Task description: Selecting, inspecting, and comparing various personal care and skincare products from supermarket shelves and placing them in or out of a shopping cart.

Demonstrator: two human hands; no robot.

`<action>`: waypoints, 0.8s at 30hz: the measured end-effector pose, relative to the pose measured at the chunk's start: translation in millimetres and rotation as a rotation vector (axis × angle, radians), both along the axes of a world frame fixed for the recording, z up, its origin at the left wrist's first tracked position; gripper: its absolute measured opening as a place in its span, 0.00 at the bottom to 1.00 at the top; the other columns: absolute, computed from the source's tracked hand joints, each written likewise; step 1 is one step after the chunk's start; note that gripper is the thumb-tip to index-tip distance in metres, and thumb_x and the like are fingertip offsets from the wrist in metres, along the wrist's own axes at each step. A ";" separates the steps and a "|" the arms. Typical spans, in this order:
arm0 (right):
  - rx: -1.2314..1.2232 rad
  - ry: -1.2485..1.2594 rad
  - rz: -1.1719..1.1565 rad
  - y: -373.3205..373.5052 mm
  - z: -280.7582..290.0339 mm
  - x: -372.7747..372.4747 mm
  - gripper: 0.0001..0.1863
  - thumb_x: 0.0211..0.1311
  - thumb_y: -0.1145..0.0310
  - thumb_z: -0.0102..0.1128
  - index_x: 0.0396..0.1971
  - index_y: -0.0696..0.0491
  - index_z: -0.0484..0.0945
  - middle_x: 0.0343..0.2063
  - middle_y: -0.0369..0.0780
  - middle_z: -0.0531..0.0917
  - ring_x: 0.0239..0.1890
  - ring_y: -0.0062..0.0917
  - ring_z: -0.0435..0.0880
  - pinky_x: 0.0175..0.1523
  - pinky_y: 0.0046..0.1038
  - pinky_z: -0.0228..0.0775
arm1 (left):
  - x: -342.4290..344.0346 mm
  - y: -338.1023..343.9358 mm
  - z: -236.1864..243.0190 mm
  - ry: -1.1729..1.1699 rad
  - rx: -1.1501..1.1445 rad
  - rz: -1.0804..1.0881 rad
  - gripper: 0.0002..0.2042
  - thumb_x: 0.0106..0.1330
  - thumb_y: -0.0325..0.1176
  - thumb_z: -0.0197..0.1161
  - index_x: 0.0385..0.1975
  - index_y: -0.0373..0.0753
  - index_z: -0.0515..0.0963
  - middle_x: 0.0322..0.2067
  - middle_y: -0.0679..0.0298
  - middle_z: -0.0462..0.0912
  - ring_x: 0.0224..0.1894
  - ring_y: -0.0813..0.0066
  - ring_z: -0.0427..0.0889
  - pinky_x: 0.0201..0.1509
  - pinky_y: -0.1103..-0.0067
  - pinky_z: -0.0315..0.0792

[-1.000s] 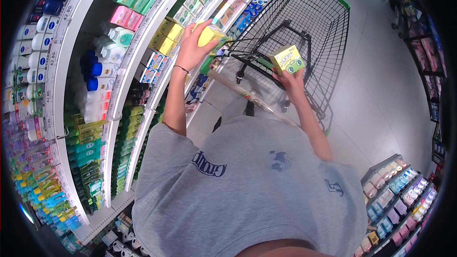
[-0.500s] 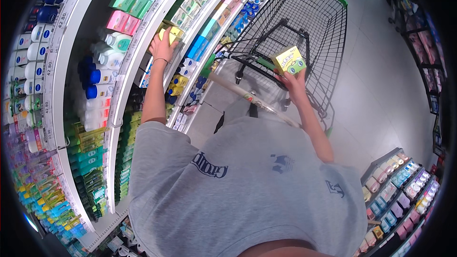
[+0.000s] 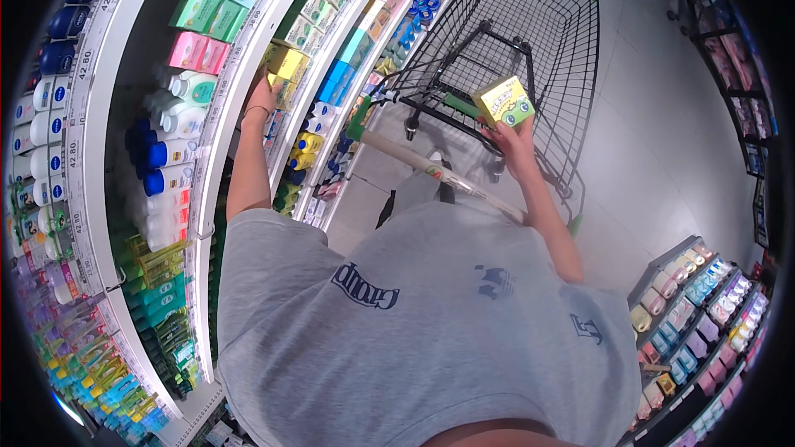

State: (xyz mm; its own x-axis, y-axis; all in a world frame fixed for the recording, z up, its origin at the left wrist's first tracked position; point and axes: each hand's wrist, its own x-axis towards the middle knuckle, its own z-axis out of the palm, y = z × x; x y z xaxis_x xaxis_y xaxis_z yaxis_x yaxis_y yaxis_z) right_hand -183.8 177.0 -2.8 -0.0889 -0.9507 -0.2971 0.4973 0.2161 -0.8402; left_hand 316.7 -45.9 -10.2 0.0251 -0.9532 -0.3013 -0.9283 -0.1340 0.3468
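My right hand holds a small yellow-green box up over the handle of a black wire shopping cart. My left hand reaches out to the shelf on my left and touches a yellow box standing among other yellow boxes there. Its fingers are partly hidden behind the shelf edge, so its grip on the box is unclear. A grey T-shirt fills the lower part of the view.
Curved white shelves on the left carry green, pink and blue boxes, white and blue bottles and tubes. The cart stands on a grey floor. More shelves with small pastel packs stand at the right.
My left hand, holding a yellow box near the cart a second ago, has swung left to the shelf and set the box among the yellow boxes. My right hand has stayed put.
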 end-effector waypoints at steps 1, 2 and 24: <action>0.001 -0.007 -0.001 -0.4 0.0 0.5 0.37 0.62 0.72 0.56 0.65 0.47 0.44 0.59 0.48 0.67 0.56 0.40 0.77 0.56 0.35 0.74 | 4.9 1.3 -5.7 -0.005 -0.111 -0.051 0.33 0.64 0.33 0.61 0.68 0.38 0.55 0.58 0.43 0.71 0.61 0.51 0.71 0.64 0.68 0.64; 0.002 -0.013 -0.001 -1.1 -0.2 0.7 0.37 0.62 0.72 0.56 0.65 0.47 0.45 0.59 0.48 0.67 0.56 0.40 0.77 0.56 0.34 0.74 | 10.2 1.0 -10.2 -0.010 -0.223 -0.101 0.35 0.63 0.32 0.61 0.68 0.38 0.53 0.59 0.43 0.70 0.62 0.50 0.70 0.65 0.68 0.63; -0.171 0.242 0.248 -17.1 29.4 22.8 0.48 0.48 0.82 0.69 0.66 0.45 0.49 0.56 0.39 0.67 0.54 0.26 0.74 0.53 0.28 0.73 | -188.3 120.6 58.2 0.528 -0.528 -0.158 0.32 0.62 0.45 0.65 0.62 0.34 0.66 0.56 0.41 0.68 0.62 0.46 0.64 0.67 0.60 0.57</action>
State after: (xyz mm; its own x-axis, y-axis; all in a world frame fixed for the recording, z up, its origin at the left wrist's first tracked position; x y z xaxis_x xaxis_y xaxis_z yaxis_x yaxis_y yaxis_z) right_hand -161.0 159.8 26.6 0.1018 -0.9861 -0.1313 0.2309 0.1518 -0.9611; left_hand 128.4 74.7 48.0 -0.1448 -0.9543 0.2613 -0.6159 0.2937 0.7311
